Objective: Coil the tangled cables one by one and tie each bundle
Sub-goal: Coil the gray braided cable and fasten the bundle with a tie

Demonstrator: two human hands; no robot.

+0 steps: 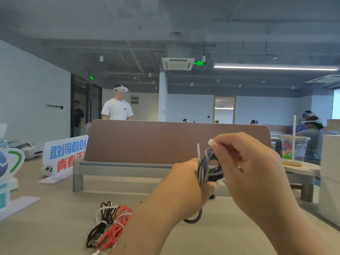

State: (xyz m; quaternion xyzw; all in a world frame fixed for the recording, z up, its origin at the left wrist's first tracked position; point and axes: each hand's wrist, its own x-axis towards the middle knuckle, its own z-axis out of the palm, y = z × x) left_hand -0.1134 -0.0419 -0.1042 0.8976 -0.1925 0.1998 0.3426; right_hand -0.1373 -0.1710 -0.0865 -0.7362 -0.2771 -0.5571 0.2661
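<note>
Closest to the lens, two bare forearms are being raised over the desk [55, 227], and between them a grey braided cable [207, 168] is being held in a coil, lifted clear of the desk and in front of the brown divider panel [165, 140]. The coil is being gripped by the left hand [185, 184], with the fingers being curled round its lower part. One loop of the same cable is being let hang below that hand's wrist. The thick end of a white tie [211, 142] is being pinched by the right hand [248, 168] between thumb and forefinger, just above the top of the coil, and the remaining fingers are being held loosely bent. A thin white strip [198, 151] is being held upright just beside the coil, above the left hand. Whether it is joined to the pinched end cannot be told, since the join is being hidden by the hands.

Down at the lower left, a black cable [93, 234] and a red cable [115, 231] are being rested side by side on the desk, touching, each already bundled and bound with white ties.

Further back, a sign [64, 153] with blue and red lettering is being stood at the left of the panel. A clear cup [294, 150] with a straw is being stood at its right. Beyond the panel, a headset is being worn by a person in a white T-shirt [117, 109].
</note>
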